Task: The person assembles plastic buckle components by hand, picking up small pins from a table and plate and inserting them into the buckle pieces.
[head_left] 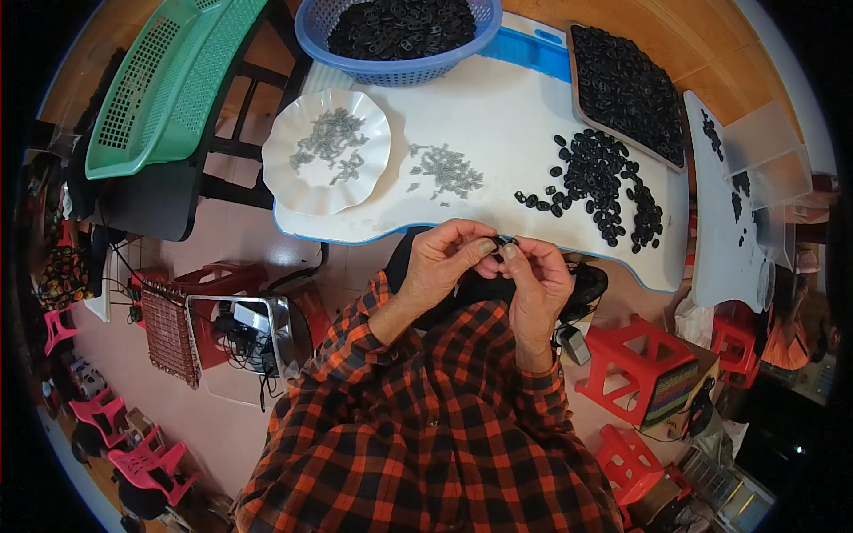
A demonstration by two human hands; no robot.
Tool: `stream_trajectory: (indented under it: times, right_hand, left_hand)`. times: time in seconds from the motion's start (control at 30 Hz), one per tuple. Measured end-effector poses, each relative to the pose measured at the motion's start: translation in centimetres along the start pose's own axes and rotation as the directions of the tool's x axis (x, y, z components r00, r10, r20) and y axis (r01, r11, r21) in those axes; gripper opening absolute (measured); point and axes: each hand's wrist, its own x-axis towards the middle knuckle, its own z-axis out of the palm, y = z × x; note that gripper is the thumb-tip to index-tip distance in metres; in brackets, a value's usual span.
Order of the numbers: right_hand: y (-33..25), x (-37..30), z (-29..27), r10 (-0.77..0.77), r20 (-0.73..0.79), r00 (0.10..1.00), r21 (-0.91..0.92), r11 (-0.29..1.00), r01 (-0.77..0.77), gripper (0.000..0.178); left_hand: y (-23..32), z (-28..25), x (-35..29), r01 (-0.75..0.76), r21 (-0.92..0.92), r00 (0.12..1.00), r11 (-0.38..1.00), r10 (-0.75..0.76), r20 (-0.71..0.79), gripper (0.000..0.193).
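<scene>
My left hand (450, 258) and my right hand (538, 274) meet just off the table's near edge. Between their pinched fingertips is a small black oval plastic piece (500, 242), partly covered by the fingers. Ahead and to the right lies a loose pile of black oval pieces (593, 173) with holes in them. A small heap of clear or grey tiny parts (447, 171) rests on the white table (498, 107) ahead of my left hand. More such parts lie in a white scalloped plate (373, 169) at the left.
A blue basket (400, 68) full of black pieces stands at the far side. At the far right a tray (582, 107) holds many more. A green basket (147, 133) sits on the black table at left. Red stools (626, 360) and a box stand at the right.
</scene>
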Motion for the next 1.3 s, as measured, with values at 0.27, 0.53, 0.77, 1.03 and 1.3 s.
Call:
stream_trajectory:
  times: [0.27,0.53,0.77,1.03,1.3]
  right_hand:
    - [-0.6,0.1,0.2,0.065,0.015,0.998,0.05,0.997,-0.066,0.012]
    - [-0.6,0.1,0.3,0.062,0.027,0.998,0.046,0.997,-0.063,0.013]
    - [-0.9,-0.2,0.4,0.031,0.032,0.999,0.022,0.999,-0.032,0.012]
    - [-0.8,-0.5,0.3,0.025,0.044,0.999,0.003,1.0,-0.025,0.013]
    - [-1.2,-0.7,0.8,0.002,0.054,0.999,0.007,1.0,-0.002,0.013]
  left_hand:
    - [0.3,0.3,-0.5,-0.018,0.087,1.0,0.996,0.018,-0.004,0.027]
    - [0.1,0.1,-0.6,-0.017,0.056,1.0,0.998,0.016,0.026,0.03]
    - [0.2,-0.4,-0.5,-0.047,0.081,0.996,0.996,0.041,0.074,0.031]
    - [-0.2,-0.8,-0.4,-0.039,0.013,0.994,0.999,0.038,0.105,0.03]
    - [-0.2,-1.1,-0.3,-0.047,0.015,0.992,0.999,0.045,0.114,0.028]
